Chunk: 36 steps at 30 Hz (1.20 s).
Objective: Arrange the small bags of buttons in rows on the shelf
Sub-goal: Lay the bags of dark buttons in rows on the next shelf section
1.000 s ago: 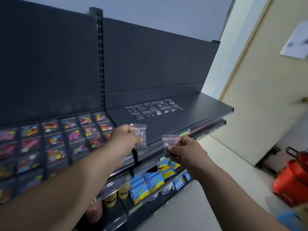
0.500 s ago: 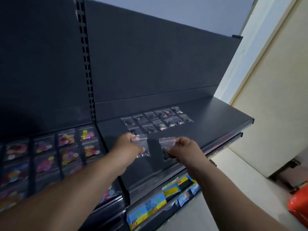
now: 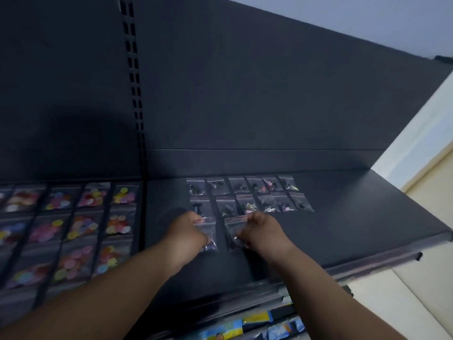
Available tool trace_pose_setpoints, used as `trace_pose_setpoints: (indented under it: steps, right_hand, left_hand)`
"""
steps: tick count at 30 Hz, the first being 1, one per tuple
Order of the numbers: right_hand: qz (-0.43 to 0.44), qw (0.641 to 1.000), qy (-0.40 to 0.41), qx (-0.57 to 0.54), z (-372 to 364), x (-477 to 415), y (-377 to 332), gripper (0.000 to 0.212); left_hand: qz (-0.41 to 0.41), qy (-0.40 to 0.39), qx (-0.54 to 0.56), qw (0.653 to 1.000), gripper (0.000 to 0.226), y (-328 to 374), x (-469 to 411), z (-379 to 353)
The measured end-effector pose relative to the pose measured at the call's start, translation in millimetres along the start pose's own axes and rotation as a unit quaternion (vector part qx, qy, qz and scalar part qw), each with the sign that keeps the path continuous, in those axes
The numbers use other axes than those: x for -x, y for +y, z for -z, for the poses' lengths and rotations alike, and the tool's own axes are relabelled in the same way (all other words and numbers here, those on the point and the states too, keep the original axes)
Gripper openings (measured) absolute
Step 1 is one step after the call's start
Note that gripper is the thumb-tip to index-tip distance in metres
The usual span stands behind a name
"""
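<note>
Back panel: a dark panel (image 3: 245, 94) fills the view from ten to two o'clock, with a slotted upright (image 3: 133, 94) splitting it at eleven.
Shelf: the dark shelf (image 3: 355, 217) runs out to three o'clock, where its front lip meets a pale wall (image 3: 416, 148).
Bright bags: off at nine o'clock from the hands, clear bags of coloured buttons (image 3: 81, 224) lie in tidy rows and columns on the neighbouring bay.
Two rows: at twelve o'clock from the hands, two rows of small bags (image 3: 247, 195) of dark buttons sit flat near the back of the shelf, six across, edges nearly touching.
Left hand: the left hand (image 3: 186, 231) has its fingers curled, pinching the left bag (image 3: 208, 229) by its side, just under the first bag of the second row.
Right hand: the right hand (image 3: 262, 233) pinches the right bag (image 3: 232, 231) likewise, at three o'clock from its twin, a narrow gap between them.
Contact: both held bags are low at the shelf; I cannot tell whether they touch it.
Lower shelf: at six o'clock, blue and yellow packets (image 3: 257, 325) peek out.
</note>
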State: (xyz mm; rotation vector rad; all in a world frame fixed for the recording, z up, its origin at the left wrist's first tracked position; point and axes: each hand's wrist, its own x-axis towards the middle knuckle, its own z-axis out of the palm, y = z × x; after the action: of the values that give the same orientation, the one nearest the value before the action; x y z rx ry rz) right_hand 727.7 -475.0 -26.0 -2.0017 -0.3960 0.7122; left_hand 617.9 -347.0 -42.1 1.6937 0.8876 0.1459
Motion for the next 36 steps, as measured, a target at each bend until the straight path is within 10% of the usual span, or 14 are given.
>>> trace_pose_setpoints:
  steps: [9, 13, 36]
  right_hand:
    - [0.189, 0.930, 0.040, 0.313, 19.7, -16.0, 16.9, 0.047]
    - [0.331, 0.875, -0.009, 0.354, 26.3, -16.3, 26.2, 0.025]
    - [0.444, 0.805, -0.078, 0.386, 25.3, -33.2, 37.8, 0.022]
  left_hand:
    - [-0.112, 0.123, -0.296, 0.941, 0.071, -6.2, 13.7, -16.1]
    - [-0.237, 0.139, -0.376, 0.885, 0.036, -14.0, 17.7, -16.2]
    - [-0.260, 0.060, -0.385, 0.883, 0.032, -21.6, 14.6, -20.3]
